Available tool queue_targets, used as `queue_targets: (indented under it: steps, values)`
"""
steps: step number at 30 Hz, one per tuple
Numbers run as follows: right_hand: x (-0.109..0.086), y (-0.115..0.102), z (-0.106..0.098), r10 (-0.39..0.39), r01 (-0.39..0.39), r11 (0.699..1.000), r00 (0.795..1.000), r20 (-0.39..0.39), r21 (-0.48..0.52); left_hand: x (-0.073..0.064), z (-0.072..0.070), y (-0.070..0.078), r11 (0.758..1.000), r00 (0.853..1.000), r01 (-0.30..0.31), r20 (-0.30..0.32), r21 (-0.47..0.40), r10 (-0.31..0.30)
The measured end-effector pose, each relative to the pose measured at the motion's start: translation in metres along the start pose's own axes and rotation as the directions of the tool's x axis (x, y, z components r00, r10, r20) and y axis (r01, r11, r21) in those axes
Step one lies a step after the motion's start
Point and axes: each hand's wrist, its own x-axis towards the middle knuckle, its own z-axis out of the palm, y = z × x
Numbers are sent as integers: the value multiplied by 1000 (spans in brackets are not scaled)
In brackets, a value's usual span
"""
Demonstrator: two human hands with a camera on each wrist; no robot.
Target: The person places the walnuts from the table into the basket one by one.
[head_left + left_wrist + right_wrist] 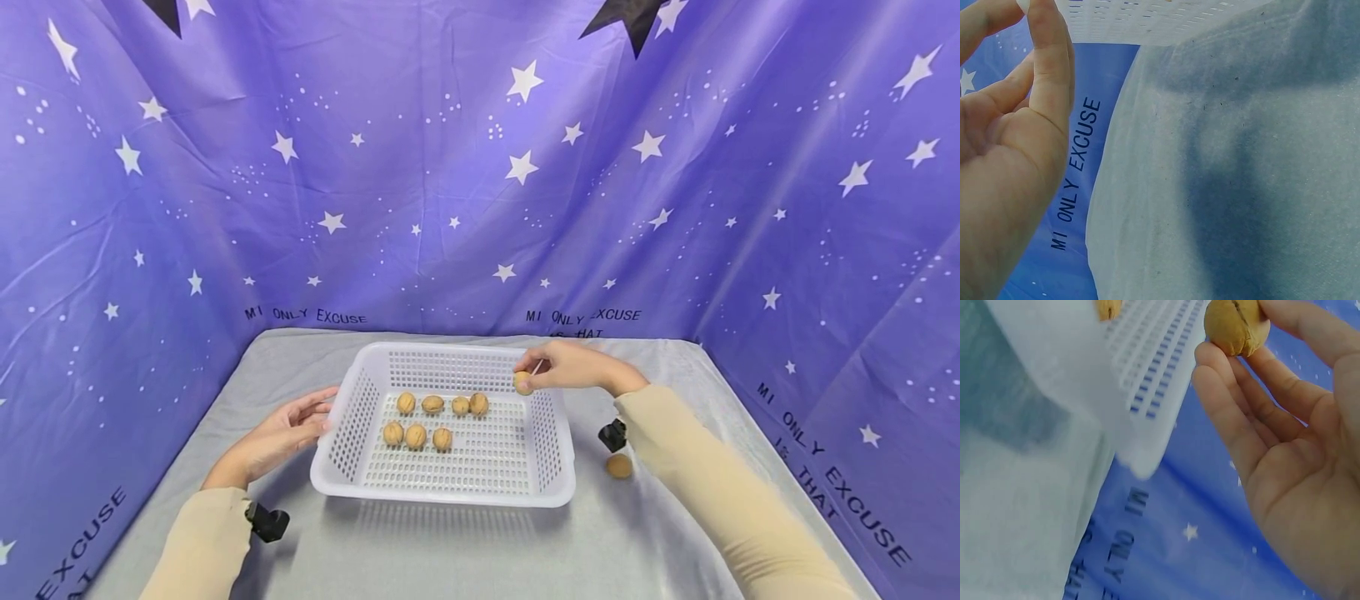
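Observation:
A white plastic basket (442, 498) with slotted walls stands on the cloth-covered table. Several walnuts (416, 436) lie in it in two loose rows, towards its left and middle. My left hand (277, 433) is at the basket's left side, its thumb and fingers pinching the rim. Over the basket's right back corner, my right hand (573, 367) holds one walnut (1237, 326) between thumb and fingertips. In the right wrist view the walnut's seam shows, and the basket wall (1079, 369) is beside it. Another walnut (618, 466) lies on the table right of the basket, below the right forearm.
Grey cloth (450, 558) covers the table. Purple curtains (450, 167) with white stars and lettering hang behind and on both sides. A black wrist camera (267, 522) sits at the left cuff, and another black camera (613, 435) at the right cuff.

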Motion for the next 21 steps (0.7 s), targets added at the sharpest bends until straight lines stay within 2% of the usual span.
queue_targets:
  steps: [8,21]
  values:
    - [31,-14,20,-12,11,1000,993,116,5,0,0,0,1000,1000,-7,8,-3,7]
    - [63,-22,60,-2,5,1000,976,219,-10,1,0,-3,1000,1000,-12,-4,16,12]
